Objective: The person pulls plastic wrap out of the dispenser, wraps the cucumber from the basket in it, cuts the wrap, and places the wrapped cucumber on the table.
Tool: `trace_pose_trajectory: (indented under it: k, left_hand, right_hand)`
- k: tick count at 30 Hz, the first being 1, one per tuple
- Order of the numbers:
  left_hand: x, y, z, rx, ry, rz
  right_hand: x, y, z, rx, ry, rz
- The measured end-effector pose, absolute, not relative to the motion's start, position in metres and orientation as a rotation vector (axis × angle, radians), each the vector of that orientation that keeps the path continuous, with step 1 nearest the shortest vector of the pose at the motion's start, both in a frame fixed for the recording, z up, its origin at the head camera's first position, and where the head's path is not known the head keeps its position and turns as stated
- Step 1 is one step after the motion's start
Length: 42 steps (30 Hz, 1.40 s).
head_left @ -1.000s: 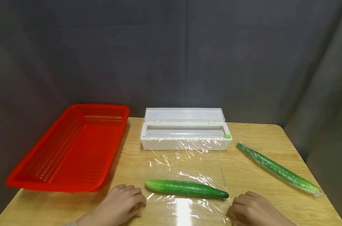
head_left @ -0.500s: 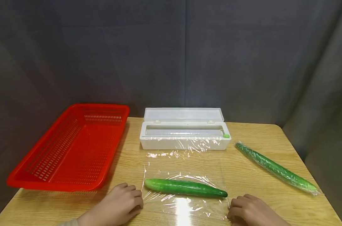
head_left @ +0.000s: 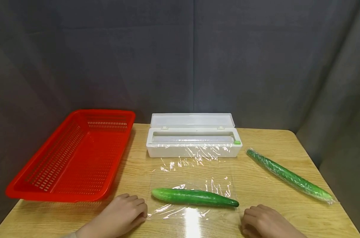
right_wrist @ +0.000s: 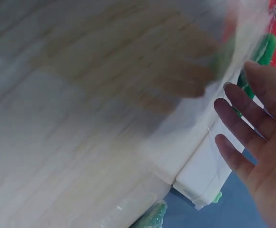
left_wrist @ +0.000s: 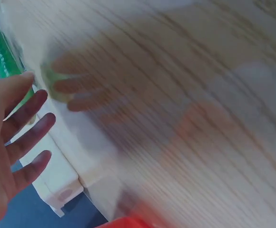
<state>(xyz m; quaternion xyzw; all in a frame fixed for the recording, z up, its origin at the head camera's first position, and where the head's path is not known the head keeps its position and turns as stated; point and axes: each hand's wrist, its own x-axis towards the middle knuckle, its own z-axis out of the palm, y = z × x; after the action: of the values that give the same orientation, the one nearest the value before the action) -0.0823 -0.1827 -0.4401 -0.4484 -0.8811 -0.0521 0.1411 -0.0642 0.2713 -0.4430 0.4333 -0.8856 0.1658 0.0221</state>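
Observation:
A green cucumber [head_left: 194, 197] lies crosswise on clear cling film [head_left: 194, 172] on the table. The film runs toward me from a white dispenser box [head_left: 194, 150] with its lid up and a roll inside. Left of the film's near corner is my left hand [head_left: 124, 213]; its fingers look loosely bent and apart in the left wrist view, with nothing seen between them. My right hand [head_left: 264, 219] rests low beyond the cucumber's dark end. In the right wrist view its fingers are spread, and no film shows gripped between thumb and fingers.
On the left stands a red plastic basket [head_left: 108, 195] with slotted walls. A second cucumber [head_left: 290, 177], wrapped in film, lies slanted on the right side of the wooden table [head_left: 266, 135]. A green slider [head_left: 237, 142] sits at the box's right end.
The film's near end has come down onto the table and its creases have shifted. My left hand has moved slightly left, away from the film. The cucumber stays in place.

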Motion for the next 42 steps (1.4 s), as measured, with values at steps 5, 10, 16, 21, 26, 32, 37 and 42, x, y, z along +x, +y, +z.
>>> trace_pose_trajectory:
  k: [5,10,16,21,26,32,37,42]
  left_hand:
    - [-0.082,-0.186,-0.433,-1.216,-2.61,-0.245]
    - [-0.082,-0.184,-0.427,-1.096,-2.668,-0.344]
    - [-0.084,-0.176,-0.425,-0.906,-2.609,-0.34]
    - [-0.089,-0.168,-0.421,-0.762,-2.602,-0.362]
    - [-0.095,-0.159,-0.417,-0.621,-2.664,-0.359]
    - [-0.106,-0.153,-0.422,-0.529,-2.697,-0.371]
    - [-0.114,-0.151,-0.429,-0.523,-2.706,-0.374]
    - [-0.119,-0.15,-0.435,-0.537,-2.747,-0.343]
  right_hand:
    - [-0.063,0.272,-0.436,1.265,-2.627,0.493]
    - [-0.065,0.275,-0.429,1.207,-2.564,0.431]
    - [-0.068,0.276,-0.425,1.101,-2.529,0.408]
    - [-0.071,0.273,-0.423,1.019,-2.465,0.422]
    - [-0.076,0.267,-0.417,0.91,-2.492,0.429]
    - [-0.09,0.265,-0.42,0.816,-2.513,0.39]
    - [-0.099,0.264,-0.425,0.742,-2.611,0.375]
    - [-0.106,0.262,-0.432,0.718,-2.719,0.391]
